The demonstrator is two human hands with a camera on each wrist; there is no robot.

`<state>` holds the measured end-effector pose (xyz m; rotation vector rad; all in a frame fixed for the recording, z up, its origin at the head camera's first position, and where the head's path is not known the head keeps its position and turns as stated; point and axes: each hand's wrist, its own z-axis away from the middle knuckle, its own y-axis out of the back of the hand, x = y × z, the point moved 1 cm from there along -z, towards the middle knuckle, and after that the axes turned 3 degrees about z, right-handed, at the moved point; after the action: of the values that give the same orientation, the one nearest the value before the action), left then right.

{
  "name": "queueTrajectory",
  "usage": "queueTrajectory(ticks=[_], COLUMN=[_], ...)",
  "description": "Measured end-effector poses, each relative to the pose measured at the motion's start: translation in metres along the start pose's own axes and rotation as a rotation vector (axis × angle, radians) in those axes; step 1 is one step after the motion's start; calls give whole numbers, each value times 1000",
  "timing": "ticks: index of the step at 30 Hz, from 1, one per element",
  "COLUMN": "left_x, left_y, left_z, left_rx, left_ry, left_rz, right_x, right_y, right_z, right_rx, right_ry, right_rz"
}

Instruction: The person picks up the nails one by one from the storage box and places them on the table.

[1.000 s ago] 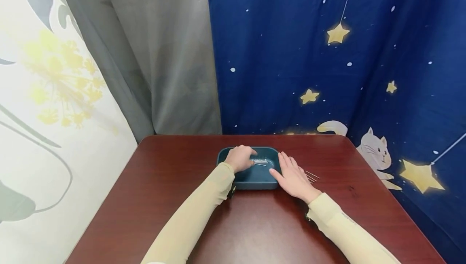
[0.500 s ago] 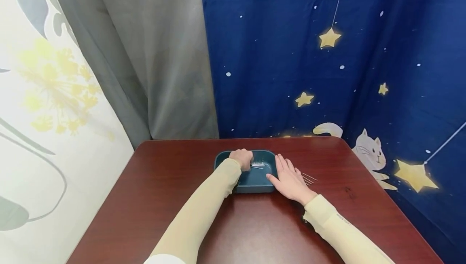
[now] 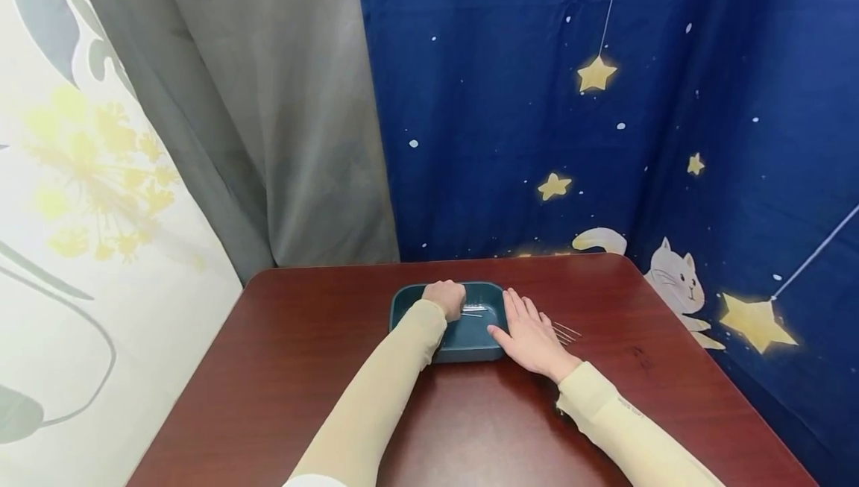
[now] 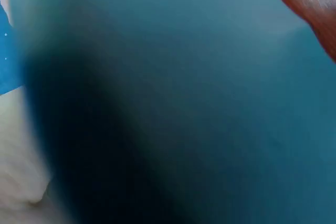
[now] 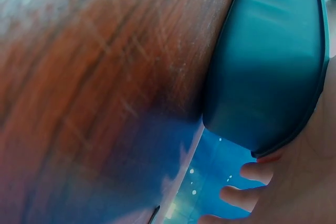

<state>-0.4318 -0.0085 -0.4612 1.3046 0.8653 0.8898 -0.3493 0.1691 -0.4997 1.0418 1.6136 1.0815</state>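
A dark teal rectangular tray [image 3: 470,353] stands on the table. My left hand [image 3: 446,299] reaches down into its left half, knuckles up; its fingertips are hidden, and I cannot tell what they hold. Thin silvery metal rods [image 3: 473,309] lie in the tray just right of that hand. In the left wrist view the tray's blurred teal surface [image 4: 220,103] fills most of the picture. My right hand [image 3: 533,338] lies along the tray's right rim with fingers extended and thumb spread toward the inside. The right wrist view shows that palm against the tray's wall [image 5: 262,66].
Several thin metal rods [image 3: 567,333] lie on the reddish-brown table [image 3: 309,353], right of my right hand. A grey curtain [image 3: 315,136] and a blue star-patterned curtain [image 3: 490,136] hang behind the table's far edge.
My left hand has turned knuckles-up and dropped lower into the tray, its thumb and fingers now out of sight. The right hand stays at the rim. The head view has shifted slightly.
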Motion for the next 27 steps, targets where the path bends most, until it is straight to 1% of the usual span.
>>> queueTrajectory(ticks=[4, 8, 12, 17, 19, 23, 27], left_x=[5, 10, 13, 15, 14, 13, 14], left_y=[-1, -1, 0, -4, -5, -5, 0], left_z=[0, 2, 4, 3, 3, 4, 11], left_rx=[22, 14, -35, -104, -120, -115, -73], left_ry=[-27, -64, -68, -49, -45, -58, -92], left_rz=[-30, -39, -30, -17, -5, 21, 38], right_x=[0, -1, -2, -4, -3, -2, 0], right_y=[1, 2, 3, 4, 5, 4, 3], right_z=[0, -1, -1, 0, 1, 3, 4], right_rx=[1, -1, 4, 0, -5, -11, -13], right_ry=[5, 8, 8, 5, 2, -1, 0], right_rz=[4, 11, 10, -1, 1, 20, 30])
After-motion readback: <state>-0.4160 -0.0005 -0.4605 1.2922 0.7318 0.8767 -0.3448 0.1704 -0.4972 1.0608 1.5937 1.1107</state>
